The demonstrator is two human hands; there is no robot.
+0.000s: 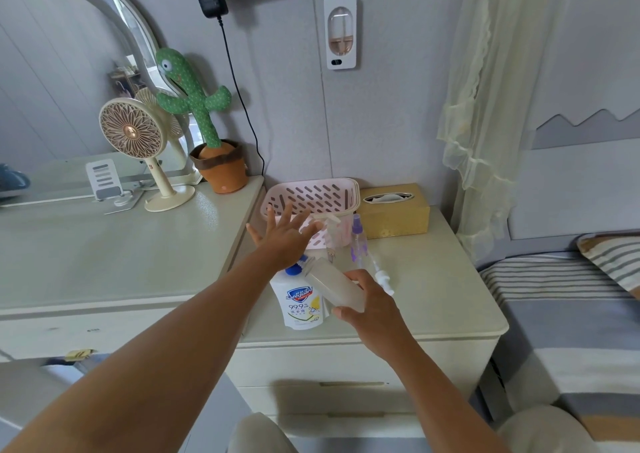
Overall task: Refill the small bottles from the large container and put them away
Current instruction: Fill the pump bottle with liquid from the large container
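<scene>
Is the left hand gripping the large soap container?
No, the left hand is held over the large soap container with its fingers straight and spread, curled round nothing.

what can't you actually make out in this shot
Head view, the only one:
Large container cap: partly behind the left hand and the frosted bottle; open or closed is unclear.
Frosted bottle's fill level: cloudy wall, partly covered by the right hand.
Pink basket front wall and floor: partly blocked by the left hand.
Purple spray bottle: too small and blurred for detail.
</scene>
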